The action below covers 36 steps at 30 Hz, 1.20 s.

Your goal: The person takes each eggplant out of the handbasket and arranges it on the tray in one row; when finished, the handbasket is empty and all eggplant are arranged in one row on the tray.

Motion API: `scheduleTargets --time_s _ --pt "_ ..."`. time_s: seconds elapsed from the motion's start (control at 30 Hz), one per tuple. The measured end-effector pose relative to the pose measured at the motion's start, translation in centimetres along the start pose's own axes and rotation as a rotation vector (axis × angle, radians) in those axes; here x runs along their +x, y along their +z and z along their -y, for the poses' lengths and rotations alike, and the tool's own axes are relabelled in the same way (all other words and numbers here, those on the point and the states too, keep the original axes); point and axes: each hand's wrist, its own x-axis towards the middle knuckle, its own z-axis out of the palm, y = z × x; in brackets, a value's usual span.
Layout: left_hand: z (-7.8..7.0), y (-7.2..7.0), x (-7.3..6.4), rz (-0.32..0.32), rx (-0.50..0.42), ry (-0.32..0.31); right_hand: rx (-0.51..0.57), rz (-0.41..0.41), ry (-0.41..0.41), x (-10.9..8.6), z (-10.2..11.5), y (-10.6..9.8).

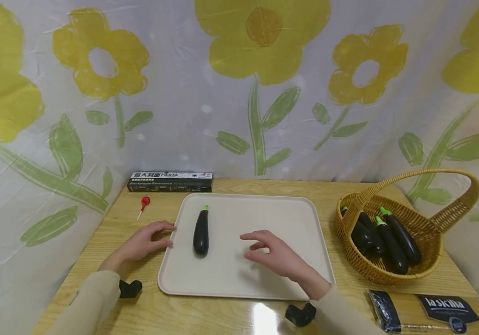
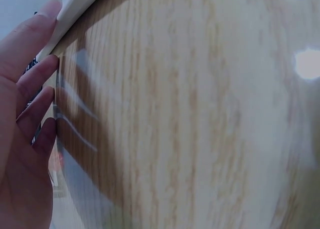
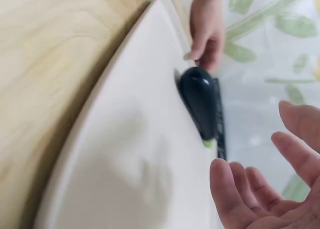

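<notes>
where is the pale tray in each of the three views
Head: the tray is central, in the lower half.
Left wrist: only a strip of it, top left.
Right wrist: broad across the middle, running off the bottom.
Shared landmark: the left hand, at its edge.

wooden table (image 1: 206,314) | on it: tray (image 1: 273,218) | basket (image 1: 350,251) | box (image 1: 170,183) | red-topped stick (image 1: 143,204) | packet (image 1: 407,309)

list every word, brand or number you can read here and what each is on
"意大利面 PASTA": on the box
"Blackpepperflavorsauce": same box, lower down
"la sicilia": on the bag
Too small or blurred to read: the other print on both. No readable numbers.
</notes>
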Motion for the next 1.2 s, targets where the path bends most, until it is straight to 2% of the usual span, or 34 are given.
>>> scheduleTargets --time_s 0.17,0.27,0.33,0.43,0.5,0.63,0.8,0.87,1.03,1.2 --pt "-0.1 0.1 -0.1 -0.006 -0.013 0.004 0.003 -0.017 -0.06 -5.3 -0.3 -3.6" --pt "-0.2 0.1 -0.2 -0.008 -0.019 0.009 -0.02 -0.047 -0.057 -8.4 -0.5 -6.3" --pt "-0.3 0.1 -0.2 -0.007 -0.015 0.012 -0.021 -0.082 -0.012 -10.4 -0.5 -8.3" --pt "-0.3 0.1 -0.2 -0.005 -0.008 0.008 -0.058 -0.153 0.101 -13.0 -0.7 -11.2" --pt "-0.3 0.1 -0.2 0.0 -0.005 0.008 -0.085 -0.195 0.174 -14.5 -0.9 -13.1" --pt "-0.3 0.1 -0.2 0.0 -0.002 0.01 -0.156 -0.25 0.254 -16.7 -1.8 -16.4" --pt "-0.3 0.0 -0.2 -0.016 0.011 0.029 -0.184 -0.3 0.26 -17.6 -3.3 -19.9" --pt "-0.3 0.0 -0.1 -0.013 0.018 0.03 -0.173 -0.326 0.226 -17.4 -3.8 -21.0" --pt "-0.1 0.1 0.0 0.001 0.019 0.019 -0.182 -0.359 0.146 -15.7 -4.6 -22.9" --pt "-0.3 -0.1 0.1 -0.006 0.017 0.025 -0.278 -0.292 0.195 -13.4 -5.0 -24.2"
